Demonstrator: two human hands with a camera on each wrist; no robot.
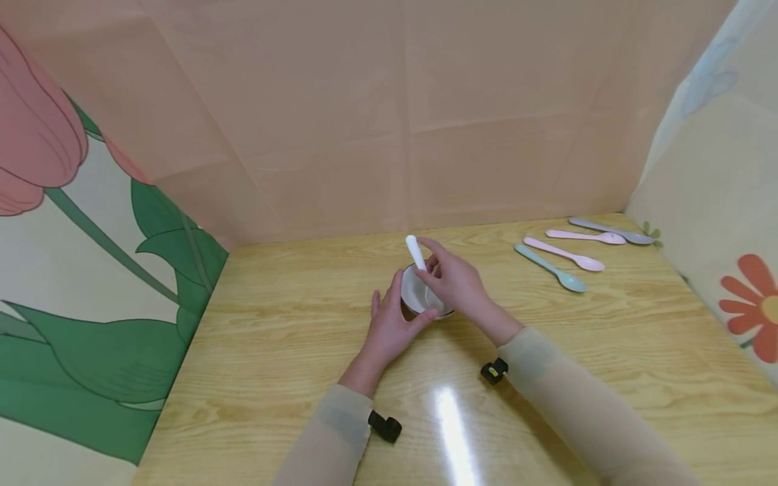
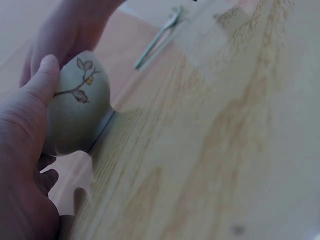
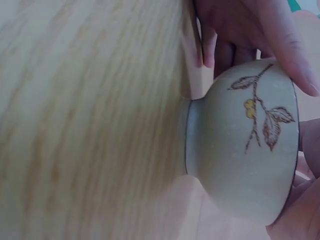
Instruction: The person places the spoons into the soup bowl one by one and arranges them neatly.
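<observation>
A small white bowl (image 1: 414, 295) with a dark rim stands upright on the table. Its outside, seen in the right wrist view, carries a brown twig with leaves and a yellow berry. My left hand (image 1: 391, 329) holds the bowl from the near left, thumb along the near rim and fingers round the far side. Over the opening, my right hand (image 1: 460, 279) pinches a white spoon (image 1: 416, 252) by its handle. That handle leans up and away to the left; the spoon's lower end reaches down into the bowl, partly hidden by the fingers.
To the right lie a teal spoon (image 1: 550, 268), a pink spoon (image 1: 562, 253), another pink spoon (image 1: 585, 235) and a grey-purple spoon (image 1: 610, 230). The wooden table (image 1: 273, 351) meets a plain back wall (image 1: 316, 135) and flower-printed side panels.
</observation>
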